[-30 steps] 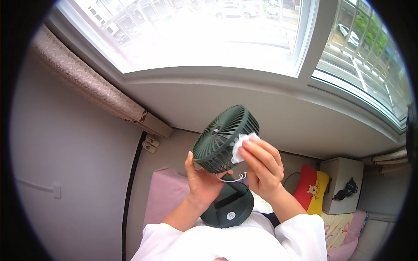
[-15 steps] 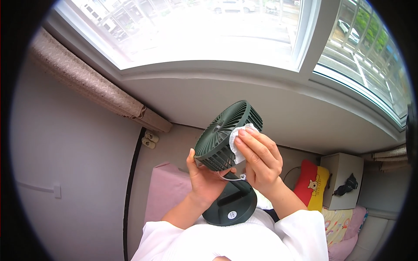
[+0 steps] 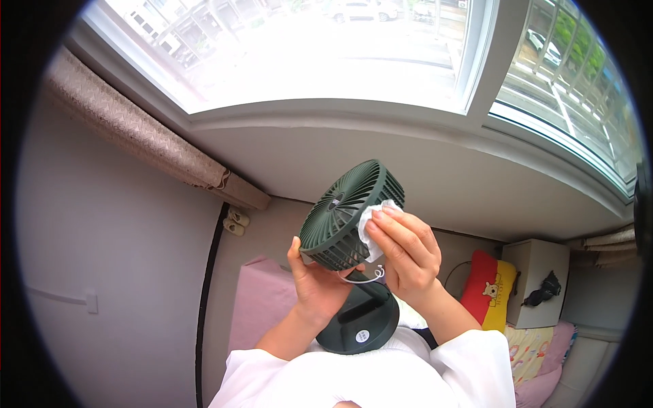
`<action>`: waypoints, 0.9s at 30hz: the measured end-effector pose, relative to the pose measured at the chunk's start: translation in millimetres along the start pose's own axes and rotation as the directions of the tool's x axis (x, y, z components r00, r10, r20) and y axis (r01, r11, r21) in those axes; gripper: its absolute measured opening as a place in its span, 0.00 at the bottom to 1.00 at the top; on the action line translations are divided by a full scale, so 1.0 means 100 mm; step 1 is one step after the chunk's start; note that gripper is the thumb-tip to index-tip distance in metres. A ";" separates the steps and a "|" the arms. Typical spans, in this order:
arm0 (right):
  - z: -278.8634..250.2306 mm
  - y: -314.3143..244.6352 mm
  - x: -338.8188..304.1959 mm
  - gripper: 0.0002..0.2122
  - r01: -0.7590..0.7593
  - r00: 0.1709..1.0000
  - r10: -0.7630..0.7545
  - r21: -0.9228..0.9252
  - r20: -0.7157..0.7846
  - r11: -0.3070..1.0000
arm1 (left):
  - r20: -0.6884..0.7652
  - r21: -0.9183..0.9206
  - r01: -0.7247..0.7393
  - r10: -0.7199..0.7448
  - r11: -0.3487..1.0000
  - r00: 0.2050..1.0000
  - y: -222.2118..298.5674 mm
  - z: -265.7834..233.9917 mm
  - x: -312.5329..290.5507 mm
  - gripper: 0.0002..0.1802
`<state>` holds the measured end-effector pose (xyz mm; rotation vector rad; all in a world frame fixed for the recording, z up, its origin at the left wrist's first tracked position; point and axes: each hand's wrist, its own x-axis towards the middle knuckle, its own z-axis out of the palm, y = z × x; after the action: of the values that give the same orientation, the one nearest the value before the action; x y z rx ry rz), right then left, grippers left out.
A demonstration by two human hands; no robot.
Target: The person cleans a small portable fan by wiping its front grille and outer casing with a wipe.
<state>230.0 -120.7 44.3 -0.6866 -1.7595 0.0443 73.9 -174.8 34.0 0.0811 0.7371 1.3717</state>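
Observation:
A dark green desk fan point(image 3: 338, 207) is held up in front of me, its round slatted head tilted and facing up to the left. My left hand point(image 3: 320, 285) grips the lower left edge of the fan head, thumb on the rim; its other fingers are mostly hidden behind. In my right hand point(image 3: 410, 255) a crumpled white tissue point(image 3: 373, 231) is pinched and pressed against the right side of the fan's grille. The fan's round base point(image 3: 358, 326) rests against my white top. A white cord loop point(image 3: 367, 275) hangs by the fan's neck.
Ahead is a bright window point(image 3: 292, 61) above a pale wall. A pink-covered surface point(image 3: 262, 299) lies to the left, with small shoes point(image 3: 235, 221) beyond it. At right are a red and yellow cushion point(image 3: 488, 289) and a cabinet point(image 3: 534, 272) with a black item point(image 3: 543, 290) on it.
The fan head has shifted slightly left, and my left hand has moved with it. My right hand keeps the tissue against the side of the grille.

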 end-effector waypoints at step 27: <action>-0.08 0.15 0.17 0.10 -0.253 0.955 0.268 0.128 -0.125 0.959 | 0.022 -0.032 0.009 -0.009 0.999 1.000 -0.04 0.09 0.09 0.39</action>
<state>240.8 -102.6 56.3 -0.8172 -1.5103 0.2664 81.6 -164.5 35.3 0.0672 0.6966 1.3714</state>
